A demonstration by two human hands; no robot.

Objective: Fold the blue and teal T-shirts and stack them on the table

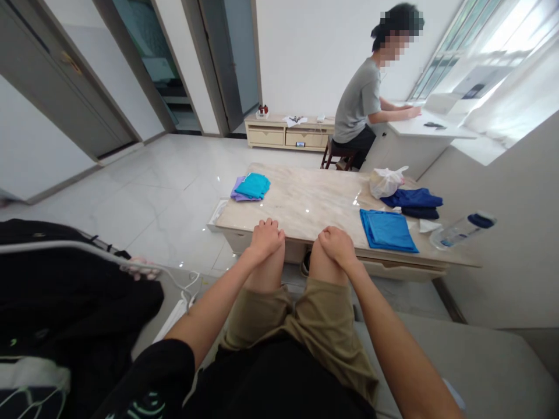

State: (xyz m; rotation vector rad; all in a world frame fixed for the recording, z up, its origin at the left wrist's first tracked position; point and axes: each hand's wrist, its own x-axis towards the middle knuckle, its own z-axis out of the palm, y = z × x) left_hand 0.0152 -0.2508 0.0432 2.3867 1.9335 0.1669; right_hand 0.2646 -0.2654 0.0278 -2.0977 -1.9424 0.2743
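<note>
My left hand (266,238) rests on my left knee, its fingers laid over the kneecap and holding no object. On the other knee lies my right hand (339,243), also without any object, fingers curved loosely over the knee. Just past the knees is a marble-look coffee table (305,195). A folded turquoise cloth (254,185) lies on a purple cloth (238,196) at its left end. Nearest my right hand on the table is a folded bright blue cloth (388,230).
Dark blue folded cloths (413,201), a white plastic bag (386,181) and a clear bottle (463,230) occupy the table's right end. Beyond, a person (360,99) sits at a white desk (430,125). A low cabinet (266,137) lines the wall. Black clothing (65,291) lies at left.
</note>
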